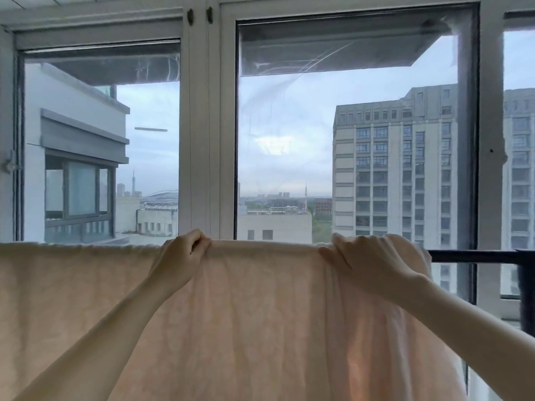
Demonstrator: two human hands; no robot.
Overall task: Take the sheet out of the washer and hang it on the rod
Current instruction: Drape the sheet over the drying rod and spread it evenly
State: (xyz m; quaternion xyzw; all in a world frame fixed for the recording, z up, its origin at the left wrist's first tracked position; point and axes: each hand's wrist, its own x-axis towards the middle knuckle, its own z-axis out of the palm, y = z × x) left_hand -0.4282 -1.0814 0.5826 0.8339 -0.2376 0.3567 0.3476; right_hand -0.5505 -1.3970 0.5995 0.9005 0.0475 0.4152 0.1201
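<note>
A pale peach sheet hangs draped over a dark horizontal rod and covers the lower half of the view. Only the rod's right end shows bare; the rest is hidden under the cloth. My left hand pinches the sheet's top fold near the middle, fingers curled on the cloth. My right hand grips the fold further right, where the fabric bunches near its right edge. The washer is out of view.
Large windows with white frames stand just behind the rod, showing buildings and sky. A dark upright post meets the rod at the far right.
</note>
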